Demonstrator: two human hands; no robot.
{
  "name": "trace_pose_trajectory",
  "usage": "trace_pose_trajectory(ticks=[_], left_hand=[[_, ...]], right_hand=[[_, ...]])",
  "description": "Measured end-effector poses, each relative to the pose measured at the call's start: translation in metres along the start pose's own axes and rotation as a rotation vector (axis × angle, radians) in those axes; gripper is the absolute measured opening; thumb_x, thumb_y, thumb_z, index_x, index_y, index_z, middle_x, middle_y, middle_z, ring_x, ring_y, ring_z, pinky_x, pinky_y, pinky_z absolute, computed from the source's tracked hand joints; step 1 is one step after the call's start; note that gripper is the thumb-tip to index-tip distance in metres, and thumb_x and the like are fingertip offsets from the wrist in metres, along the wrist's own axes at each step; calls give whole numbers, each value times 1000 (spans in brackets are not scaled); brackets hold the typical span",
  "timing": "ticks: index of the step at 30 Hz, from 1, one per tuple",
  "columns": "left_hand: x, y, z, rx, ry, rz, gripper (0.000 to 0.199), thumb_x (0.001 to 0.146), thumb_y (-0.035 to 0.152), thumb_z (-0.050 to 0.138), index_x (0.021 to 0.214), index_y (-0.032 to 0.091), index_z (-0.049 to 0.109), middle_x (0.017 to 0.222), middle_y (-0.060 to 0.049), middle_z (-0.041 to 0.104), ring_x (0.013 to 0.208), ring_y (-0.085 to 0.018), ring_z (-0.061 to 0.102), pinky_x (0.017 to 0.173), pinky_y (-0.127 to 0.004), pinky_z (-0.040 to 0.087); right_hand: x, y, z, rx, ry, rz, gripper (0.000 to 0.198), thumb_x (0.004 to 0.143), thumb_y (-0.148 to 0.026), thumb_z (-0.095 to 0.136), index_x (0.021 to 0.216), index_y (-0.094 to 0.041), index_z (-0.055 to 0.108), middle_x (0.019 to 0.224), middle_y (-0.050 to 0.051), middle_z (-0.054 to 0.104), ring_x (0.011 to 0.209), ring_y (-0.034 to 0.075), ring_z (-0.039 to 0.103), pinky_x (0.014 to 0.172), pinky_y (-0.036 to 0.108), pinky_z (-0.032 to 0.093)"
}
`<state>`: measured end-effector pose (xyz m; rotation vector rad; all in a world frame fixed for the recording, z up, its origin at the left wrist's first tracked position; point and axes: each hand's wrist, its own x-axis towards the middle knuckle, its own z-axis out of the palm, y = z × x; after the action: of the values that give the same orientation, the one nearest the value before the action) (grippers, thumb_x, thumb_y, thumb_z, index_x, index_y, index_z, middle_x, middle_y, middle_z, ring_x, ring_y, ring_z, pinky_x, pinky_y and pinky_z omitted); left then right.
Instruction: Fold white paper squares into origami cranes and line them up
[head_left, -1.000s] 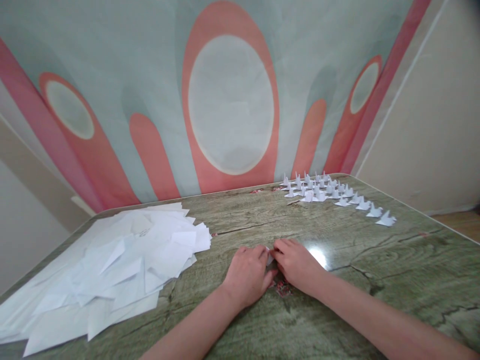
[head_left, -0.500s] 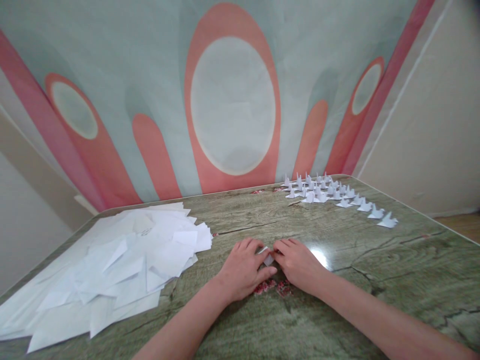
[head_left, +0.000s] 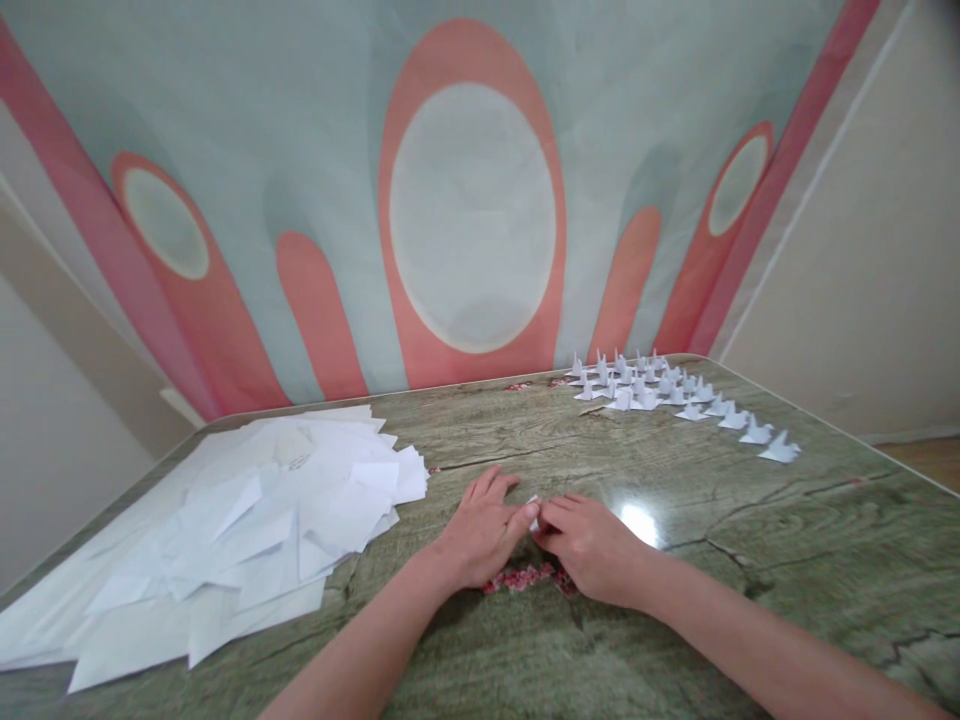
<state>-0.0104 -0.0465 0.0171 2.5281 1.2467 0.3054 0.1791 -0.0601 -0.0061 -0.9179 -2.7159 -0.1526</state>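
Observation:
A small folded piece of white paper (head_left: 534,499) shows between my hands near the middle of the table, mostly covered by fingers. My right hand (head_left: 592,545) is closed, its thumb and fingertips pinching the paper from the right. My left hand (head_left: 484,530) lies to the left with its fingers stretched out and away from the paper. Only its thumb reaches over, with the tip against the paper beside my right fingertips. The paper's exact folded shape is hidden.
A broad spread heap of white paper sheets (head_left: 247,540) covers the table's left side. Rows of folded white paper cranes (head_left: 637,385) stand at the far right. Wood-patterned table (head_left: 480,430) meets a printed wall hanging (head_left: 472,220) behind.
The fingers of my left hand have opened away from the paper, and its thumb has moved up onto it. My right hand has shifted slightly left and covers more of the paper.

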Motion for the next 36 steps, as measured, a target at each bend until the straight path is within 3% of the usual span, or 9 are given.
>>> trace_pose_trajectory(ticks=[4, 9, 12, 20, 29, 36], left_hand=[[0, -6, 2, -30, -1, -5, 45, 94, 40, 20, 117, 26, 55, 135, -4, 38, 132, -21, 17, 107, -45, 19], [-1, -14, 6, -28, 10, 62, 32, 89, 37, 40, 119, 35, 52, 135, -2, 38, 132, -23, 18, 105, -48, 19], [-1, -16, 8, -29, 35, 71, 34, 86, 33, 48, 120, 35, 52, 135, -2, 39, 131, -24, 19, 105, -48, 20], [0, -13, 9, 15, 88, 78, 33, 84, 33, 50, 117, 33, 54, 131, -3, 43, 122, -22, 34, 102, -45, 25], [1, -13, 11, -40, 163, 66, 46, 80, 35, 56, 123, 25, 47, 124, -5, 50, 117, -21, 40, 102, -41, 27], [2, -13, 11, -80, 185, 59, 39, 77, 33, 60, 115, 24, 53, 119, -4, 53, 114, -19, 43, 101, -38, 29]], right_hand=[[-1, 6, 2, 158, 115, -16, 23, 82, -11, 45, 74, -19, 65, 78, 4, 59, 76, 16, 51, 69, 31, 38], [-3, 25, 9, 363, 330, 257, 28, 76, -5, 44, 80, -19, 67, 77, 4, 59, 74, 15, 53, 69, 28, 41], [-4, 31, 14, 419, 323, 315, 30, 74, -3, 43, 80, -19, 68, 77, 3, 60, 73, 14, 54, 68, 27, 43], [-2, 29, 16, 434, 267, 310, 30, 75, -2, 43, 81, -20, 67, 78, 3, 60, 75, 15, 55, 71, 28, 43], [0, 27, 18, 450, 291, 272, 21, 78, -15, 51, 93, -20, 65, 83, 5, 59, 77, 16, 55, 71, 29, 45], [1, 25, 13, 469, 274, 291, 21, 80, -17, 50, 96, -19, 63, 86, 5, 59, 79, 16, 55, 72, 30, 45]])
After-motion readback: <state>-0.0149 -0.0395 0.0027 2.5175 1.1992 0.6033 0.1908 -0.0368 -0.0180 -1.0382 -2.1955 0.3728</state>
